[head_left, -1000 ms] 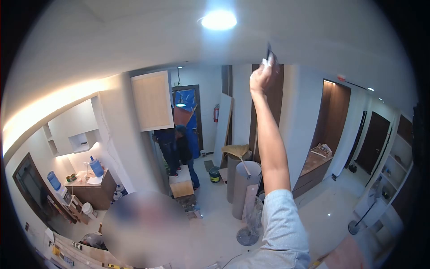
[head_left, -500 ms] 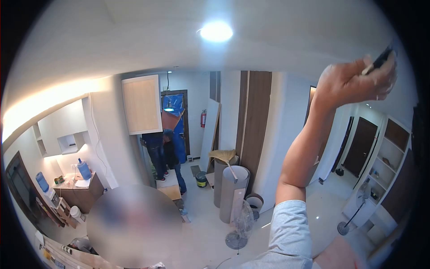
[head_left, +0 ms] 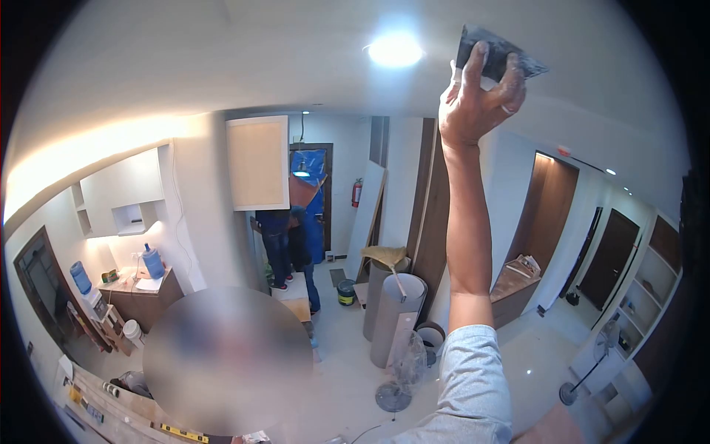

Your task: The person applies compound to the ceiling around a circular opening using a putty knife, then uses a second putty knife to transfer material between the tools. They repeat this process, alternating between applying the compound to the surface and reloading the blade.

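Note:
My right hand [head_left: 482, 100] is raised at arm's length to the ceiling, its fingers pressed on a dark, flat putty knife [head_left: 499, 55] with whitish smears on its blade. The blade lies against or very close to the white ceiling [head_left: 296, 52], to the right of the round ceiling light [head_left: 395, 49]. My left hand does not appear in the view.
Two people [head_left: 285, 248] stand near a blue-covered door. Grey rolls [head_left: 399, 318] with a broom [head_left: 384, 255] on top and a standing fan [head_left: 399, 374] are below. A wooden cabinet door [head_left: 257, 163] hangs at left-centre. A blurred round patch hides the lower left.
My right hand has swung from the far upper right toward the middle, bringing the putty knife's flat face into view. The room has shifted slightly right in the view.

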Available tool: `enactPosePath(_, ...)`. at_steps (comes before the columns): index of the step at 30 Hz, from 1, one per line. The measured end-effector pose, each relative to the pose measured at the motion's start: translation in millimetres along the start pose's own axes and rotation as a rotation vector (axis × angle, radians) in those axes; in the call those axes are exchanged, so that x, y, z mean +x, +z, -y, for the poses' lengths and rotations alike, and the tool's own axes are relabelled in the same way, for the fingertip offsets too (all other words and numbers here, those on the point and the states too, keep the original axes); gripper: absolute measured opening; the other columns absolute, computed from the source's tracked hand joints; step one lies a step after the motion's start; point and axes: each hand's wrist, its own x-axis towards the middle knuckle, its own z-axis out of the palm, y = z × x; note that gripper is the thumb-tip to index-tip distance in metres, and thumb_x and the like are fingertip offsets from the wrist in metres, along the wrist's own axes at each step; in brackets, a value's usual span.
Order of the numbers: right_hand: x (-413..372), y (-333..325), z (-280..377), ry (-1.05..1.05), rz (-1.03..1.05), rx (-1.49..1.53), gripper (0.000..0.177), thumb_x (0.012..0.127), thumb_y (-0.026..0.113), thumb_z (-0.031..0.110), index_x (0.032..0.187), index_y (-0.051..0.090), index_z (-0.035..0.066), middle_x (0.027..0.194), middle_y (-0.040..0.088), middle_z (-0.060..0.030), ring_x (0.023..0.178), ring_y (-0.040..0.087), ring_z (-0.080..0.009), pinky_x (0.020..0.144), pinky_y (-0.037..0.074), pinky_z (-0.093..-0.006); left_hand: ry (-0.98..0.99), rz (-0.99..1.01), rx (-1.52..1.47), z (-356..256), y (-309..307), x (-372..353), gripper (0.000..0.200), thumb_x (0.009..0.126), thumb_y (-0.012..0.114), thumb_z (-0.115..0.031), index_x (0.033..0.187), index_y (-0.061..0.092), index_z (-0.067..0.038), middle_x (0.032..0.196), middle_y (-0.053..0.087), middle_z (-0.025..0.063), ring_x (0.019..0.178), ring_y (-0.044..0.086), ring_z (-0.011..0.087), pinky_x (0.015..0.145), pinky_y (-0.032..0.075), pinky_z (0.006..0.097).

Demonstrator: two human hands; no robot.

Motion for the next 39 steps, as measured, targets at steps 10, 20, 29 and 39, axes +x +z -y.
enactPosePath(10,-109,56,3,0.039,0.218,0.011,0.041,0.081,0.07,0.025,0.121,0.064,0.032,0.135,0.047,-0.0124,0.12,0.046,-0.0392,0.099,0.041,-0.0563,-0.001,-0.032,-0.011,4,-6,-2,0.035,0.098,0.043,-0.028,0.113,0.059,-0.001,0.098,0.065,0.0097,0.082,0.065,0.023,0.066,0.055,0.0365)
enactPosePath(20,-96,-21,-82,0.388,0.226,0.12,0.049,0.088,0.053,0.001,0.137,0.047,0.004,0.136,0.05,-0.0184,0.124,0.046,-0.0371,0.104,0.033,-0.0474,-0.004,0.016,0.045,-9,7,14,0.033,0.097,0.044,-0.027,0.112,0.059,-0.002,0.097,0.066,0.0095,0.081,0.065,0.0231,0.065,0.055,0.0366)
enactPosePath(29,86,-86,-204,0.002,-0.108,-0.098,0.044,0.093,0.044,0.011,0.132,0.041,-0.009,0.127,0.045,-0.0276,0.119,0.042,-0.0406,0.1,0.03,-0.0563,-0.019,0.031,0.077,-13,25,25,0.032,0.096,0.044,-0.026,0.112,0.059,-0.002,0.097,0.066,0.0094,0.08,0.066,0.0232,0.064,0.055,0.0366)
enactPosePath(39,-10,-14,-198,0.115,0.002,-0.035,0.053,0.086,0.062,0.01,0.137,0.046,0.009,0.136,0.042,-0.0221,0.118,0.04,-0.0412,0.097,0.033,-0.0515,-0.009,0.025,0.077,-8,23,22,0.031,0.095,0.045,-0.026,0.111,0.059,-0.003,0.097,0.066,0.0093,0.08,0.066,0.0233,0.064,0.056,0.0366)
